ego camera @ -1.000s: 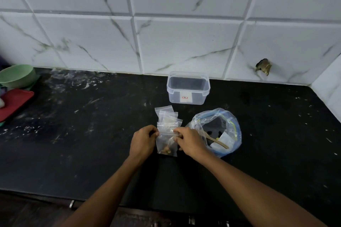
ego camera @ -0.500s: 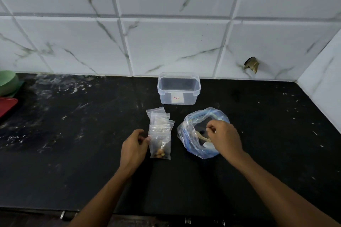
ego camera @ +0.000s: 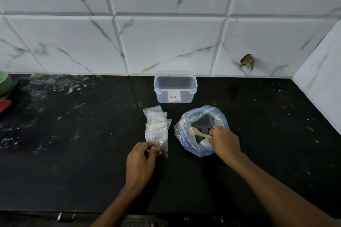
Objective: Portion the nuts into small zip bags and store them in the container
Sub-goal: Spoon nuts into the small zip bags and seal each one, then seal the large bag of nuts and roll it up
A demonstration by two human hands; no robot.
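The left hand (ego camera: pixel 141 160) reaches in from the lower middle, its forearm angled up from the counter's front edge, fingers curled and pinching the near corner of the closest small zip bag (ego camera: pixel 157 143). That bag lies flat on the black counter (ego camera: pixel 73 153) at the front of a short overlapping row of small zip bags (ego camera: pixel 156 120) that runs away from the left hand toward the wall. A few brownish nuts seem to sit at its near end by the fingertips, though they are blurred.

The right hand (ego camera: pixel 224 141) comes in from the lower right on a long, straight forearm, knuckles up, its fingers closed around the handle of a wooden spoon (ego camera: pixel 198 132). The spoon's bowl points left inside the big blue-rimmed plastic bag (ego camera: pixel 195 142), whose mouth stands open just beyond and under the right hand.

Past both hands, near the wall, stands a clear plastic container (ego camera: pixel 175 87) with no lid on it.

The counter is dark and streaked with pale smears and specks. Behind it rises a wall of white marble-look tiles (ego camera: pixel 166 42), with a chipped hole (ego camera: pixel 248 61) far beyond the right hand. Far to the left of the left hand, a green bowl (ego camera: pixel 4 84) and something red (ego camera: pixel 4 107) sit at the frame's edge.
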